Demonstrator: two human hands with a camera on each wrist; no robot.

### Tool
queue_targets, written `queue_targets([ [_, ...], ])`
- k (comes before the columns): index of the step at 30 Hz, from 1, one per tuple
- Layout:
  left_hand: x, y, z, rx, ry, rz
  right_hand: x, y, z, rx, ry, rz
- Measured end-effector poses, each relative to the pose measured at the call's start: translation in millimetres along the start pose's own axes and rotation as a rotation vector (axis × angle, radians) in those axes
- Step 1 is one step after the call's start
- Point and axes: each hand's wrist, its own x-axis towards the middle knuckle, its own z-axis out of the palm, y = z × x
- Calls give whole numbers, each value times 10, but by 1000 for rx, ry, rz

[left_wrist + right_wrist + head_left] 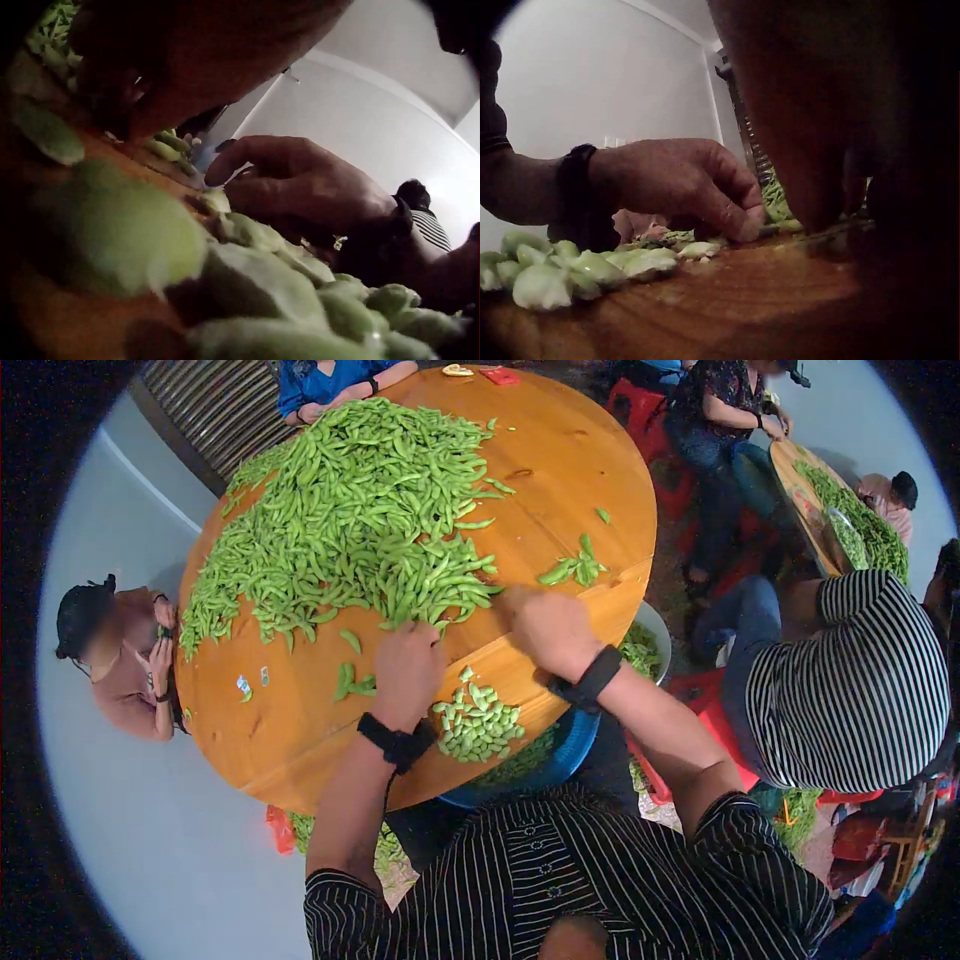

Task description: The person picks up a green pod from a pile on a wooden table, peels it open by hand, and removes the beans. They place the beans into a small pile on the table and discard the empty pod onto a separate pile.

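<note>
A large heap of green bean pods [340, 510] covers much of the round wooden table [570, 450]. At its near edge my left hand [410, 675] is curled. In the right wrist view its thumb and fingers pinch a green pod [769, 230] low over the wood. My right hand [560, 635] is blurred at the pile's right corner. In the left wrist view its fingers bend close above the pale beans; I cannot tell whether they grip anything. Between my forearms lies a small pile of shelled green beans [480, 725], also close up in the left wrist view.
A few loose pods [352, 682] lie left of my left hand, and a small cluster of pods [575, 567] farther right. Below the table edge are a blue basin [575, 750] and a white bucket [652, 645]. Other people sit around this table and a second one.
</note>
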Motion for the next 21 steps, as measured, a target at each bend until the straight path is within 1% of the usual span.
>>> queue_targets([
  [1, -50, -30, -4, -68, -1, -23, 15, 125, -43, -60, 5, 21],
  [2, -87, -69, 2, -67, 0, -23, 25, 208, -65, -124, 10, 40],
  [3, -117, -114, 17, -300, -31, -125, 22, 195, -103, -117, 5, 129],
  [4, -135, -105, -5, -534, -64, -227, -5, 128, -174, -119, 5, 129],
  [5, -163, -79, -30, -537, -64, -227, -58, 37, -248, -15, -1, 112],
  [6, -184, 31, -141, -809, -160, -380, -116, -53, -306, 88, -9, 96],
  [7, -205, 120, -209, -1077, -260, -535, -166, -133, -325, 241, 23, 61],
  [8, -228, 176, -217, -1079, -265, -537, -206, -172, -292, 241, 20, 65],
  [10, -262, 248, -219, -1289, -197, -516, -264, -230, -225, 601, 35, -104],
  [11, -281, 249, -207, -1288, -199, -515, -298, -244, -168, 690, 17, -98],
  [12, -300, 245, -189, -1310, -186, -495, -325, -291, -181, 690, 19, -96],
  [14, -326, 270, -175, -1333, -176, -475, -366, -383, -239, 818, -50, 43],
  [15, -339, 308, -179, -1329, -154, -471, -372, -396, -222, 817, -51, 47],
  [17, -361, 381, -168, -1328, -133, -467, -384, -409, -189, 920, -82, 20],
  [18, -367, 414, -161, -1331, -117, -465, -385, -410, -204, 919, -82, 22],
  [20, -377, 441, -139, -1336, -101, -463, -376, -414, -268, 790, -218, 53],
  [21, -382, 441, -114, -1332, -89, -422, -377, -416, -292, 789, -218, 54],
])
